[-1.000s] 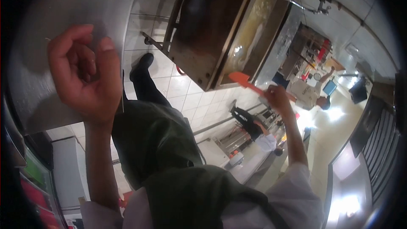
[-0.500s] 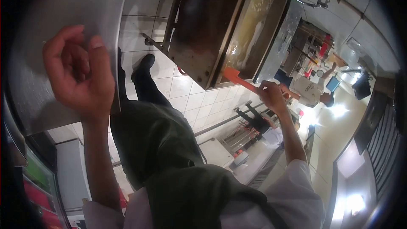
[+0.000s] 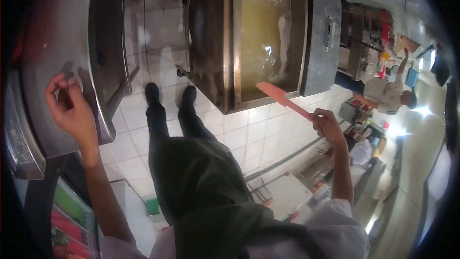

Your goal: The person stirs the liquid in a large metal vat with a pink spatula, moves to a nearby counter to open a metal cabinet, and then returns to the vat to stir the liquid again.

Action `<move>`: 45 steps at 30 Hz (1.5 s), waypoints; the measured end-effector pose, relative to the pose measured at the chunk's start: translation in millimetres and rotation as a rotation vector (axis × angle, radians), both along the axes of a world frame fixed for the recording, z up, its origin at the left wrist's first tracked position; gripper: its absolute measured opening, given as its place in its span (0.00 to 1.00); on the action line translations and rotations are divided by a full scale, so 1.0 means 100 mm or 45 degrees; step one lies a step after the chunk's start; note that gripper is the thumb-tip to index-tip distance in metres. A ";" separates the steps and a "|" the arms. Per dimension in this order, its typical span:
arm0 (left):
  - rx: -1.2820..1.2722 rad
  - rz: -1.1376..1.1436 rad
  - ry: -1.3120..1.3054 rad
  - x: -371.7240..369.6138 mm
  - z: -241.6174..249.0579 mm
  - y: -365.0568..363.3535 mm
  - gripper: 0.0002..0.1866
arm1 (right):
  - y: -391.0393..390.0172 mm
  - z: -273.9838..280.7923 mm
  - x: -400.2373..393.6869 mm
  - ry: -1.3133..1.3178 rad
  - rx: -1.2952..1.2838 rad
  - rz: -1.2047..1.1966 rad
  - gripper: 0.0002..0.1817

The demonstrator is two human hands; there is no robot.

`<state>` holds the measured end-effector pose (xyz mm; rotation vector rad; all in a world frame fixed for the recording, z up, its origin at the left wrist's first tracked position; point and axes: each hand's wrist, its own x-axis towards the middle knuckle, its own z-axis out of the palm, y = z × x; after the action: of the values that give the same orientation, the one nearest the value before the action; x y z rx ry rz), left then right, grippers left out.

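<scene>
My right hand (image 3: 327, 123) grips the handle of an orange spatula (image 3: 282, 97). Its flat blade points left and overlaps the near end of a metal vat (image 3: 232, 62) in this view. Yellowish liquid (image 3: 258, 43) fills the vat, with a pale foamy streak along its right side. On the left, my left hand (image 3: 72, 108) is held over a stainless steel counter (image 3: 52, 67). Its fingers are loosely curled, the thumb stands a little apart, and nothing shows in them.
A grey metal panel (image 3: 323, 38) adjoins the vat's right side. Farther right, a person (image 3: 383, 93) in a light shirt works by a cluttered counter. White floor tiles (image 3: 167, 60) run between the steel counter and the vat. A white cabinet (image 3: 282, 192) stands at lower centre right.
The view has turned, so the vat now stands more upright in it and both my feet show. The spatula stays in my right hand; my left hand appears farther left and lower.
</scene>
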<state>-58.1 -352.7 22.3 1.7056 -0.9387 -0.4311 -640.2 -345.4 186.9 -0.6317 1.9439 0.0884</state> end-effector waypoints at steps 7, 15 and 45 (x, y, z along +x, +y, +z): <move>0.316 -0.118 -0.528 -0.13 0.06 -0.05 0.14 | -0.40 -0.17 -0.14 0.228 -0.554 0.992 0.07; 0.416 -0.105 -0.912 -0.26 0.08 -0.10 0.16 | -0.46 -0.48 0.27 0.098 -0.905 1.538 0.08; 0.349 -0.040 -0.918 -0.23 0.06 -0.13 0.20 | 0.87 -0.54 -0.35 -0.442 -0.437 -0.129 0.07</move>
<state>-80.6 -365.7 28.0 2.1503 -1.4691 0.0626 -675.2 -258.4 133.3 -0.7172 1.6594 -0.4014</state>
